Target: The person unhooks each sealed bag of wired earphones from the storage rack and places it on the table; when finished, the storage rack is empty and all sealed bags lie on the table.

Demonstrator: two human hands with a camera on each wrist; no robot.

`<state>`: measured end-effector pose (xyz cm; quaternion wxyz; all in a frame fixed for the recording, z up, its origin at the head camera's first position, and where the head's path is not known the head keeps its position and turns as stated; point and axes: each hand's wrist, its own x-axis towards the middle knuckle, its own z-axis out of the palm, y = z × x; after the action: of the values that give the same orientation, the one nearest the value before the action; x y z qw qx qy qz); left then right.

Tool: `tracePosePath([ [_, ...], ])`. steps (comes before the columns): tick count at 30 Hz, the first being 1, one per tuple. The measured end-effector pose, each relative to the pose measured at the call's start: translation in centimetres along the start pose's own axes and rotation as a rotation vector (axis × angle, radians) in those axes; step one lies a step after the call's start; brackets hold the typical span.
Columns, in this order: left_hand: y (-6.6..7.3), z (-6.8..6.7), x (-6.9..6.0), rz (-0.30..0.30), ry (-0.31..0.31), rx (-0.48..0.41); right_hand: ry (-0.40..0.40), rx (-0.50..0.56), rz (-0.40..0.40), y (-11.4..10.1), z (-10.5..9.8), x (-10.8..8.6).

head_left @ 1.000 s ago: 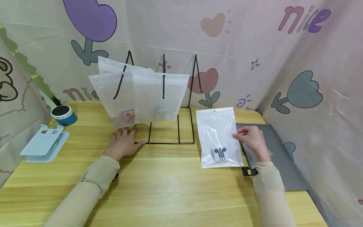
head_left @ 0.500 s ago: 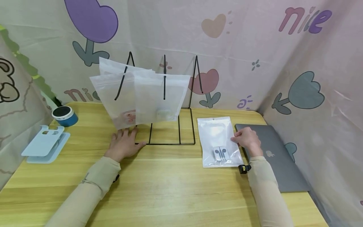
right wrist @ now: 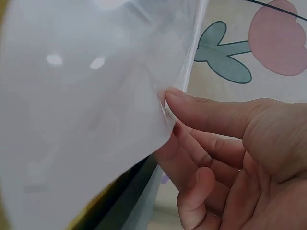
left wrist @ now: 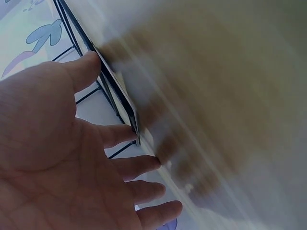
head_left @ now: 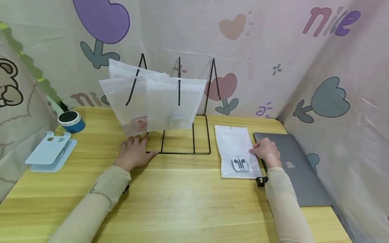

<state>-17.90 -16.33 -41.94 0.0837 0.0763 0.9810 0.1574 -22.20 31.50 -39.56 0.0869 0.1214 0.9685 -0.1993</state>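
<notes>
My right hand [head_left: 266, 151] pinches the right edge of a white zip pouch [head_left: 230, 141] between thumb and fingers; in the right wrist view the pouch's plastic [right wrist: 96, 124] creases at the pinch. A small earphone case [head_left: 240, 164], printed with earphones, shows through the pouch's lower part. My left hand [head_left: 132, 154] rests with spread fingers at the front left corner of a black wire rack [head_left: 182, 153], its thumb touching the base wire [left wrist: 112, 81]. Above that hand, several white zip pouches [head_left: 173, 101] hang from the rack's left and middle hooks.
A grey laptop [head_left: 304, 175] lies shut at the right, beside my right hand. Far left stand a light blue folding phone stand [head_left: 45, 152] and a blue round container [head_left: 73, 122] with a dark top. The rack's right hook [head_left: 217, 82] bears no pouch. Printed cloth hangs behind.
The pouch in my right hand has come down from a raised tilt to lie flatter, and that hand has shifted slightly with it. My left hand keeps its place on the rack.
</notes>
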Motion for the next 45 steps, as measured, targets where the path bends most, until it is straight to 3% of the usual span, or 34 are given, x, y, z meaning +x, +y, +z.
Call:
tracePosePath([
  [8, 0.4, 0.0, 0.0, -0.004, -0.003, 0.011, -0.001, -0.042, 0.012, 0.3, -0.4, -0.3],
  [16, 0.3, -0.1, -0.2, -0.010, 0.000, -0.006, 0.005, -0.051, -0.025, -1.7, -2.4, -0.5],
  [21, 0.1, -0.1, -0.2, -0.015, -0.007, -0.019, 0.018, -0.084, -0.129, -4.6, -3.2, -0.5],
  [26, 0.1, -0.1, -0.2, -0.017, -0.005, -0.016, 0.047, -0.108, -0.306, -8.9, -3.2, -1.2],
  [31, 0.2, -0.1, -0.1, -0.017, 0.003, -0.011, 0.078, -0.009, -0.475, -13.2, -2.6, -1.9],
  [36, 0.2, 0.0, -0.1, -0.029, 0.000, -0.014, 0.055, 0.179, -0.610, -16.3, -1.4, -1.7],
  [39, 0.3, 0.0, 0.0, -0.033, -0.006, -0.009, 0.060, 0.265, -0.642, -17.5, -0.7, -1.3],
  [45, 0.2, 0.0, 0.1, -0.033, -0.025, -0.017, 0.097, 0.291, -0.649, -19.4, 0.6, -1.0],
])
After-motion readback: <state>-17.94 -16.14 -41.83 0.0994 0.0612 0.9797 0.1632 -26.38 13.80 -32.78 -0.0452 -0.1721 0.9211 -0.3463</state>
